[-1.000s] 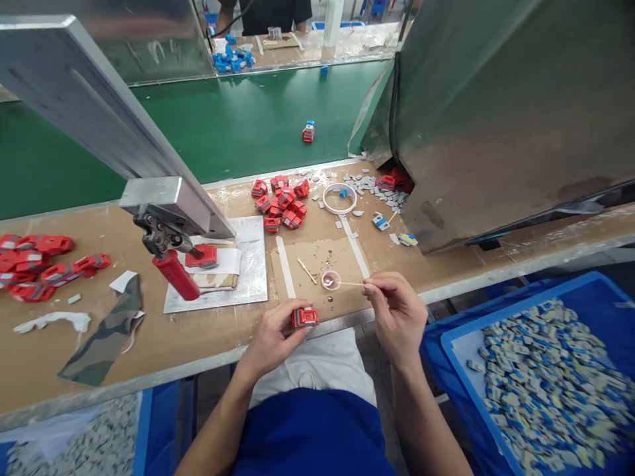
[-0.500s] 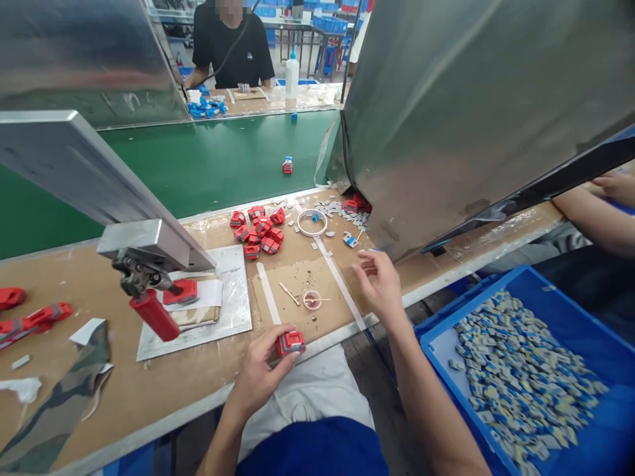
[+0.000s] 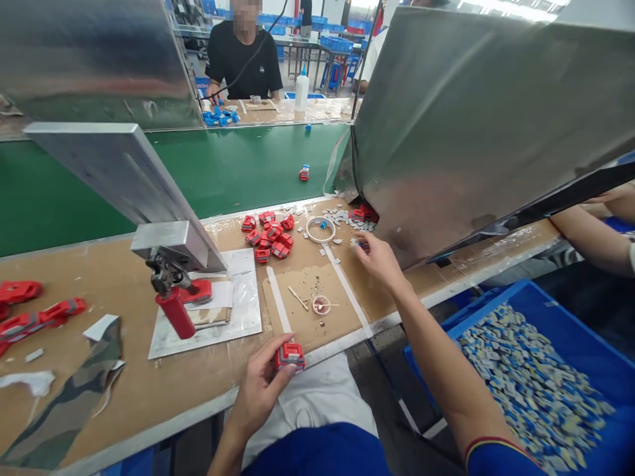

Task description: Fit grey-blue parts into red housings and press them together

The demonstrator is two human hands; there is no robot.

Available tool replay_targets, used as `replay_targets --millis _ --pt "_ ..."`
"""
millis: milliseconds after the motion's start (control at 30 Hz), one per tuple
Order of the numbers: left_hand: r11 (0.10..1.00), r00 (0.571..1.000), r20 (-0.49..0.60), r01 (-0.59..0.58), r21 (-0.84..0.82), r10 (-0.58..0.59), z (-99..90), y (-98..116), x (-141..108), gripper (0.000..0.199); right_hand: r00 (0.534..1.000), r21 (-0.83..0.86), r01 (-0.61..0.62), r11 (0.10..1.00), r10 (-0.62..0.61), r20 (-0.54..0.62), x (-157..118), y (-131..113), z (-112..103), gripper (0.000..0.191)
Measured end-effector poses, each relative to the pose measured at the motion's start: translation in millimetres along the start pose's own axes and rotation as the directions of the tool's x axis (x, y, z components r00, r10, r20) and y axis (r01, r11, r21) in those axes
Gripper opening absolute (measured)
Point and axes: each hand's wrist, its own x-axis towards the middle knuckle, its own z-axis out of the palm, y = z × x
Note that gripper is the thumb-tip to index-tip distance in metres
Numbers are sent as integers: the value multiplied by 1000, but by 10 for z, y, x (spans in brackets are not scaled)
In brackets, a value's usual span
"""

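Note:
My left hand [image 3: 258, 382] is closed around a red toy-car body [image 3: 290, 356] with grey trim, held at the table's front edge. My right hand [image 3: 381, 261] reaches over the right part of the table, its thumb and fingers closed on a small blue and white piece [image 3: 355, 243], mostly hidden by the fingertips. Between the hands, a small round cup [image 3: 321, 305] of dark reddish stuff has a thin stick across it. Beside the cup lies another short stick [image 3: 298, 298]. Farther back is a pile of red car bodies [image 3: 272, 233].
A press with a red handle [image 3: 175, 313] stands left. A tape ring [image 3: 320, 229] and scattered grey chips [image 3: 342, 217] lie near a metal panel [image 3: 476, 132]. Beyond runs a green belt [image 3: 238, 165]. A blue bin [image 3: 540, 294] of small parts sits right. A person [image 3: 243, 59] sits opposite.
My right hand has moved forward and closed on the blue and white piece. My left hand still holds the red car body. The head view has shifted slightly.

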Motion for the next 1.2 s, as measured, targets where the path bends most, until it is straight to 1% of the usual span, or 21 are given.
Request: replay_targets --millis 33,67,100,133,167,200,233,267,333,400,433,533,633,767,867,967,1067,1200 --pt "999 1000 10 12 -31 -11 -9 22 11 59 1000 151 5 989 -6 3 -90 -19 -41 34" --pt "997 999 25 25 -68 -23 -16 44 21 62 1000 340 7 940 -8 3 -204 -52 -80 36" --pt "993 999 43 37 -108 -33 -21 64 29 64 1000 535 1 845 -2 1 -340 -100 -114 36" --pt "988 997 62 46 -150 -37 -25 82 35 66 1000 699 -10 715 14 0 -493 -164 -141 36" --pt "980 996 78 50 -193 -35 -26 97 40 66 999 801 -28 598 37 7 -656 -244 -157 35" --pt "971 996 85 47 -235 -27 -26 109 44 64 998 852 -52 521 61 23 -820 -337 -163 34" --pt "962 996 88 40 -271 -17 -25 118 48 60 996 878 -80 471 77 50 -980 -437 -158 33" --pt "953 996 89 33 -302 -6 -24 124 52 55 993 892 -113 437 81 86 -1128 -541 -143 33" --pt "936 994 107 25 -350 13 -22 126 62 46 985 899 -173 402 60 162 -1377 -737 -84 38" --pt "919 991 126 14 -394 39 -24 118 74 43 975 886 -211 412 27 220 -1560 -900 -1 41" --pt "911 990 132 5 -413 55 -27 111 79 43 973 873 -216 437 20 230 -1629 -966 44 41" --pt "906 989 114 -40 -422 97 -40 88 87 43 981 826 -179 534 27 195 -1757 -1110 165 34" --pt "918 990 75 -79 -389 117 -51 83 83 42 989 800 -108 590 -17 147 -1795 -1195 233 27" --pt "932 995 55 -60 -358 85 -50 117 71 46 988 755 -21 656 -101 115 -1779 -1259 243 22" --pt "945 996 71 -35 -327 62 -42 146 68 50 986 735 2 678 -123 110 -1761 -1289 231 18" --pt "954 996 79 -10 -300 35 -35 160 73 56 981 718 3 696 -142 133 -1754 -1308 220 15" --pt "961 998 57 -16 -275 32 -27 165 79 57 983 698 12 716 -138 125 -1754 -1310 199 13" --pt "969 999 23 -27 -247 34 -2 171 84 55 980 652 67 755 -172 99 -1750 -1291 170 12"
